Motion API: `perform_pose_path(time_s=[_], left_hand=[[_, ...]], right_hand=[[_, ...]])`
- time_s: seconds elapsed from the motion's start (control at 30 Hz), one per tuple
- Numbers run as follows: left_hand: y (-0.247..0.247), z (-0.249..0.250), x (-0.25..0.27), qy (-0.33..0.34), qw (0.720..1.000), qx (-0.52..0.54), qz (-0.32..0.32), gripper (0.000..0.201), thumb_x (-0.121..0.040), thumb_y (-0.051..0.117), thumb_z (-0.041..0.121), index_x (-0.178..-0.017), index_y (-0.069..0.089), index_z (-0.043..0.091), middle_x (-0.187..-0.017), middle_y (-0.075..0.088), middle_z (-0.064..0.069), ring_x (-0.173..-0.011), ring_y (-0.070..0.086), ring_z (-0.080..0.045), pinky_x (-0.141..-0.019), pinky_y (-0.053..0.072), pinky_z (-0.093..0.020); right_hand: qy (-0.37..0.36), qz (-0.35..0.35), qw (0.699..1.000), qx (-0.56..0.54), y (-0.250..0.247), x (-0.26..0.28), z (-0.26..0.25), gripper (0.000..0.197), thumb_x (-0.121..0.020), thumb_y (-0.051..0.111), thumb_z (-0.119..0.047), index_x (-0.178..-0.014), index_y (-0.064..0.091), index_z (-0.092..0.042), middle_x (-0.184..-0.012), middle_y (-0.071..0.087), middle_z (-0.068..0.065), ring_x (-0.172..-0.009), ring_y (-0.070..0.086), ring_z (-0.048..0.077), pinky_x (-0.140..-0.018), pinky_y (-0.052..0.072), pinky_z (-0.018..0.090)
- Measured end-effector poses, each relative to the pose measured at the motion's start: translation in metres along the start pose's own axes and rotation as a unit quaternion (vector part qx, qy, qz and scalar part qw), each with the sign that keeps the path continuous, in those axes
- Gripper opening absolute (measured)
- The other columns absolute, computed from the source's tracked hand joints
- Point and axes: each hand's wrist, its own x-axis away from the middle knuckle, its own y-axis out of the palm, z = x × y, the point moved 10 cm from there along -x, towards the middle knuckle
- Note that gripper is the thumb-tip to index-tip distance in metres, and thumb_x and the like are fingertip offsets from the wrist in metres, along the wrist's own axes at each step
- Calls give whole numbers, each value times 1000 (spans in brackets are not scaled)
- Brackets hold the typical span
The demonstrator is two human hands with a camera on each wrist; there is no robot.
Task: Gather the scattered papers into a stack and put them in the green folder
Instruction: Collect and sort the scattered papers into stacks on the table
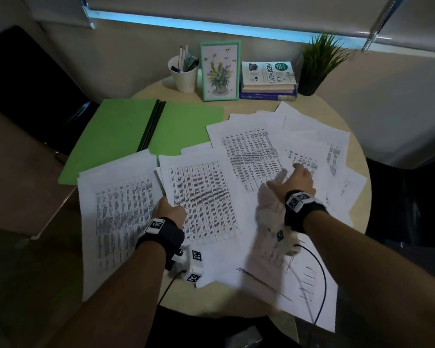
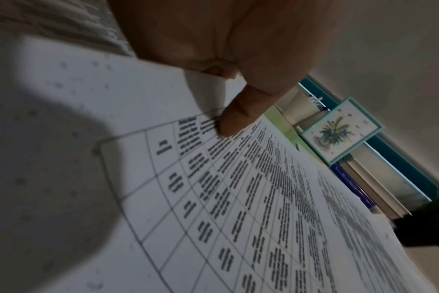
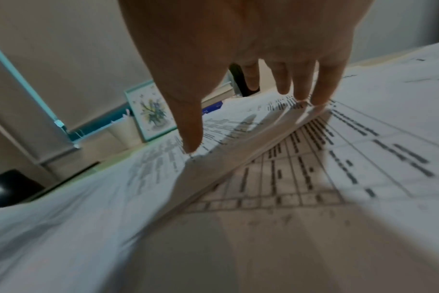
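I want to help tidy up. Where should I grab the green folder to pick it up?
Take the green folder by its bare far-left flap, coming from the left. It lies open and flat, and papers cover its near edge, so that side is probably the easiest to slide fingers under.

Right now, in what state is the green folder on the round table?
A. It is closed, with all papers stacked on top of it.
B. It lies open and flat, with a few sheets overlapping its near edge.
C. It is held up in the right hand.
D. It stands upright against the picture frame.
B: the green folder lies open and flat at the table's left, its dark spine showing, with scattered papers overlapping its near edge.
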Motion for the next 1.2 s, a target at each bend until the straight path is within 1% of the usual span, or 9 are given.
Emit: perform_pose_path(time_s=[0.13, 0.23, 0.37, 0.5, 0.67, 0.8, 0.87, 1.0, 1.2], left_hand=[[-12, 3, -2, 6, 1000, 30, 9, 31, -93, 59, 19, -122, 55, 9, -117, 61, -3, -95, 55, -22, -85, 44, -31], [-16, 1, -4, 8, 999, 23, 21, 28, -94, 59, 20, -118, 59, 6, -108, 63, -8, -89, 55, -25, -80, 43, -29], [-22, -3, -4, -28, 998, 21, 53, 41, -94, 53, 9, -134, 45, 2, -136, 52, -13, -115, 54, -34, -94, 44, -38], [-17, -5, -4, -47, 997, 20, 53, 57, -96, 51, 10, -148, 28, 4, -151, 36, -14, -130, 44, -35, -103, 38, -38], [-16, -8, -3, -48, 998, 11, 48, 50, -95, 49, 9, -142, 36, 4, -140, 47, -14, -119, 52, -34, -86, 40, -32], [-11, -11, -7, -49, 998, 17, 35, 48, -93, 51, 12, -139, 39, 4, -129, 52, -8, -103, 55, -31, -84, 44, -32], [-8, -12, -7, -49, 998, 12, 27, 47, -92, 52, 14, -137, 41, 6, -126, 55, -11, -96, 55, -31, -82, 46, -34], [-4, -14, -4, -50, 998, 13, 20, 54, -84, 57, 25, -135, 46, 10, -130, 56, -12, -102, 58, -33, -92, 49, -41], [5, -15, -2, -69, 997, 41, 15, 59, -93, 51, 36, -140, 42, 1, -141, 48, -20, -113, 53, -38, -94, 41, -37]], right_hand=[[37, -69, 996, 47, 9, -9, 4, 119, -63, 86, -48, -149, 10, -19, -150, 23, 16, -136, 31, 40, -106, 37, 54], [83, -93, 992, 3, 15, -15, 10, 98, -66, 86, -37, -139, 29, -6, -136, 45, 17, -119, 53, 38, -94, 50, 44], [63, -58, 995, -46, 4, -23, 8, 34, -80, 74, -28, -100, 59, -6, -100, 67, 13, -77, 61, 27, -72, 53, 34], [89, -23, 981, -168, -10, -27, 15, 64, -87, 66, -31, -143, 42, -14, -142, 49, 11, -125, 51, 33, -103, 44, 38], [34, 67, 967, -241, -56, -25, 5, 27, -84, 59, -24, -110, 58, -15, -99, 65, 10, -90, 63, 33, -78, 54, 39], [-16, 103, 947, -305, -90, -21, -7, 35, -86, 60, -11, -120, 53, -6, -99, 58, 7, -85, 56, 24, -70, 45, 26], [-36, 84, 943, -319, -97, -18, -16, 40, -82, 64, -10, -120, 53, -5, -102, 61, 8, -86, 59, 24, -61, 46, 25], [-29, -26, 959, -280, -74, 0, -26, 48, -78, 73, -12, -122, 54, -5, -112, 65, 11, -97, 63, 26, -74, 48, 31], [-36, -189, 973, -126, 24, 66, -17, 58, -70, 82, -22, -118, 51, -11, -107, 65, 8, -86, 63, 23, -73, 52, 32]])
